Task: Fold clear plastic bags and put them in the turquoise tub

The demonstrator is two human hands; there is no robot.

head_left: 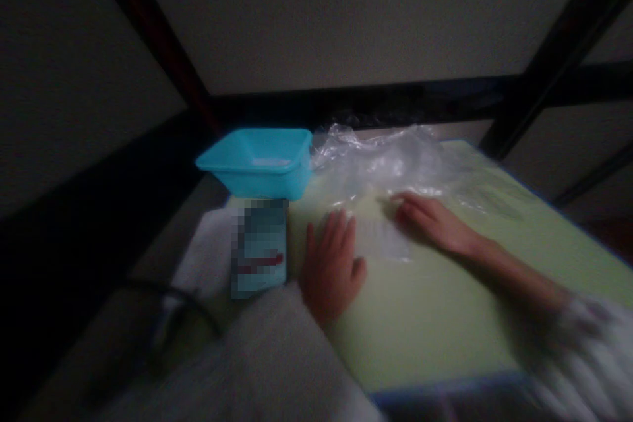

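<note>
My left hand [333,270] lies palm down on the pale green table top [425,330], fingers spread and nothing in its grasp. Between my two hands is a small, flat, clear plastic bag [383,241]. My right hand [430,219] rests at the bag's right edge, index finger stretched out and the other fingers partly bent; blur hides whether it touches the bag. Just beyond the hands lies a large crumpled sheet of clear plastic [390,161].
At the back left stands a turquoise plastic basin [262,178]. A pixelated, light blue flat item [260,250] is left of my left hand, beside white paper or cloth [210,250]. A dark cable [192,303] curves nearby. Panels with dark frames [366,102] rise behind the table.
</note>
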